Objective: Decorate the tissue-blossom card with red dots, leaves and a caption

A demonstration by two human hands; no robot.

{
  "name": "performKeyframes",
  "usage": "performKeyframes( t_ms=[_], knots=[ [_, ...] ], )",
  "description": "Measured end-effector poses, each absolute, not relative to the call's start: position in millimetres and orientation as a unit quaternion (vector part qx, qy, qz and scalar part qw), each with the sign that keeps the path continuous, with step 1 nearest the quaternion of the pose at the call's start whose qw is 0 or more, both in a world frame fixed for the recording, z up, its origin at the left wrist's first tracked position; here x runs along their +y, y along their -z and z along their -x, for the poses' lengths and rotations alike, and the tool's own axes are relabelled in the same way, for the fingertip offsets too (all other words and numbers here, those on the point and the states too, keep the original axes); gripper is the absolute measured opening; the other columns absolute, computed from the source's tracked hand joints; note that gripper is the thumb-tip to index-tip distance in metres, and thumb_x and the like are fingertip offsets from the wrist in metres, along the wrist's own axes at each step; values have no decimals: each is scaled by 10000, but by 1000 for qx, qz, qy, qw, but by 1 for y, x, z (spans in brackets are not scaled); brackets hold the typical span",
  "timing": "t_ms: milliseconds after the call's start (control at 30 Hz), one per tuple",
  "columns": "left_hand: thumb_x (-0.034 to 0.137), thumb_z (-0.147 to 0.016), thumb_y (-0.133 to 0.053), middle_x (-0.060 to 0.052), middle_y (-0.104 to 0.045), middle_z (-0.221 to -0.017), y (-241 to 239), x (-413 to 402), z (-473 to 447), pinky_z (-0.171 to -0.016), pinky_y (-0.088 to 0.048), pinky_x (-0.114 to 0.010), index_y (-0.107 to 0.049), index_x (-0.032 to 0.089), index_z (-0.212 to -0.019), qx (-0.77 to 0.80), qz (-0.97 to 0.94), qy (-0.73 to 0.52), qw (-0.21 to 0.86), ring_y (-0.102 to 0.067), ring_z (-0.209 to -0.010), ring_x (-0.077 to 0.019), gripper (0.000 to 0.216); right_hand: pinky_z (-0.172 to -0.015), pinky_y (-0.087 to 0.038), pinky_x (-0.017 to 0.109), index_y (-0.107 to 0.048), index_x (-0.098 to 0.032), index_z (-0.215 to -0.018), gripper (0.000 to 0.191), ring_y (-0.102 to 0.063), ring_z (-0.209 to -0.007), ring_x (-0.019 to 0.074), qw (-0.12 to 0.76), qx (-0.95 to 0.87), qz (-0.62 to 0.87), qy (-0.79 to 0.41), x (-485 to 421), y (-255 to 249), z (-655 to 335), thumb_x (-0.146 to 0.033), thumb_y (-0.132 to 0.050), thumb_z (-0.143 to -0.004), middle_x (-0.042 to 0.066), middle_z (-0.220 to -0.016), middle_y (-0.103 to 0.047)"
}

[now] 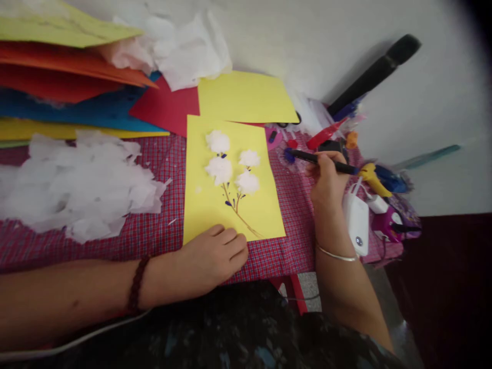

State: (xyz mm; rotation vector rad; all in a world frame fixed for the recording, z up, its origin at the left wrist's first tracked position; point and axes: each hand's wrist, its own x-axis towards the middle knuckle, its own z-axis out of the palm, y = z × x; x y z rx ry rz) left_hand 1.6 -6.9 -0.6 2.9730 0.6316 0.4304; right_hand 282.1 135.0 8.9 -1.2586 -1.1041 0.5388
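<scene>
A yellow paper sheet (200, 205) lies on the red checked tablecloth (146, 236). White tissue flowers (230, 164) with drawn brown stems and small blue marks are stuck on it. My left hand (215, 259) rests flat on the sheet's near edge, fingers together and stretched out, holding nothing. My right hand (326, 179) is to the right of the sheet, fingers closed round a black marker (307, 157) whose tip points left toward a blue cap.
A heap of torn white tissue (80, 189) lies at left. Stacked coloured paper sheets (65, 77) sit at the back left, another yellow sheet (242, 97) behind. Pens, a glue gun (374, 179) and a white adapter (357, 220) crowd the right edge.
</scene>
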Motion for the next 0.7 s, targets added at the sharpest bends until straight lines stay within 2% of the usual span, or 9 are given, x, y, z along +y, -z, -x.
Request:
performKeyframes(
  t_ms=[67,167,400,700],
  knots=[
    [179,-905,-609,-83,-648,-1032,-1,-7,-1,-727,-400,-354,-618,133,-1047,205,-967,-143,41,-533,-860,-217,150,-411,-320,247,-592,-215,-720,113,-455,-422,97,623,-512,519,-282,115,-19,-270,-292,-595,-803,-49,-528,-510],
    [176,-905,-596,-78,-655,-1021,-2,-7,-1,-723,-395,-351,-636,148,-1012,213,-965,-147,43,-531,-854,-214,118,-412,-294,255,-602,-232,-719,139,-430,-448,99,557,-577,512,-309,85,-29,-250,-294,-601,-844,-43,-530,-482],
    [192,-939,-564,-70,-660,-1047,-4,-8,-2,-745,-400,-346,-638,160,-1014,218,-965,-136,45,-537,-875,-214,110,-473,-343,276,-618,-229,-704,138,-443,-502,107,436,-686,497,-301,61,-31,-225,-268,-622,-836,-29,-582,-522],
    [210,-942,-572,-77,-651,-1072,-1,-9,-2,-752,-399,-355,-631,158,-1033,217,-965,-140,50,-529,-886,-219,120,-489,-356,272,-603,-219,-687,138,-455,-509,101,411,-704,494,-302,60,-36,-223,-219,-609,-825,-36,-577,-522]
  ],
)
